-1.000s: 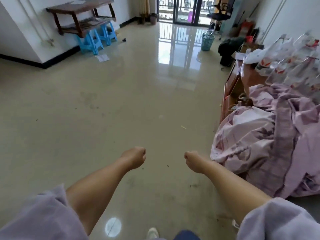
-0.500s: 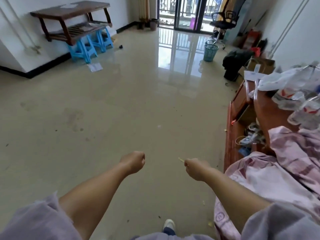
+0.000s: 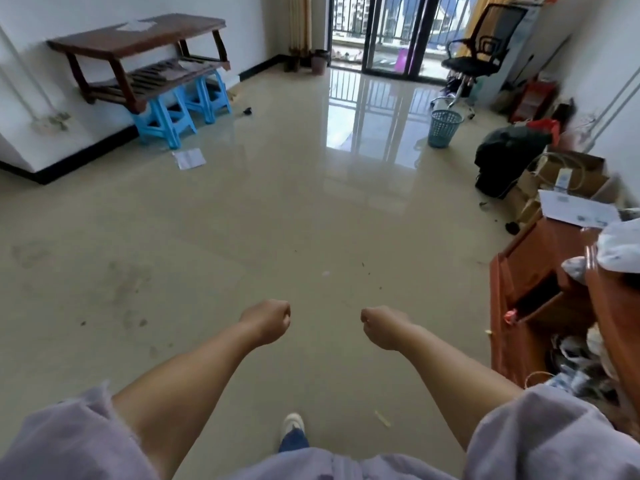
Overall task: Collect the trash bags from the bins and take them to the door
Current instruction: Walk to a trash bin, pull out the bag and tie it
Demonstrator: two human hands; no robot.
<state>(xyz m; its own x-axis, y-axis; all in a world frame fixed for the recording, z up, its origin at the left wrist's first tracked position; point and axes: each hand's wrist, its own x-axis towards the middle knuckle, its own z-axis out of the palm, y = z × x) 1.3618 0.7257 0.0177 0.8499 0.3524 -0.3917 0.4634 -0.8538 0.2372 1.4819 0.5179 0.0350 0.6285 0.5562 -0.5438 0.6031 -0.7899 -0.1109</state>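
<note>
Glossy beige floor point(image 3: 242, 237) fills most of the view, running up to the glass balcony door point(image 3: 388, 32) at the far end. We hold both arms forward over bare floor. The left hand point(image 3: 268, 320) and the right hand point(image 3: 379, 325) are each curled into a fist with nothing in them, apart from each other, presumably free for the pickup ahead. The teal mesh bin point(image 3: 445, 128) stands on the floor near the office chair point(image 3: 481, 53), well apart from our hands; whether it holds a bag we cannot tell. A second, darker bin point(image 3: 319, 61) stands beside the door frame. A black bag point(image 3: 502, 161) lies against the right wall by the cardboard boxes point(image 3: 568, 174).

Compared with half a second ago, the teal bin sits lower and larger in view, the wooden cabinet point(image 3: 530, 282) has slid toward the right edge, and the pink bedding no longer shows. Both fists are unchanged.
</note>
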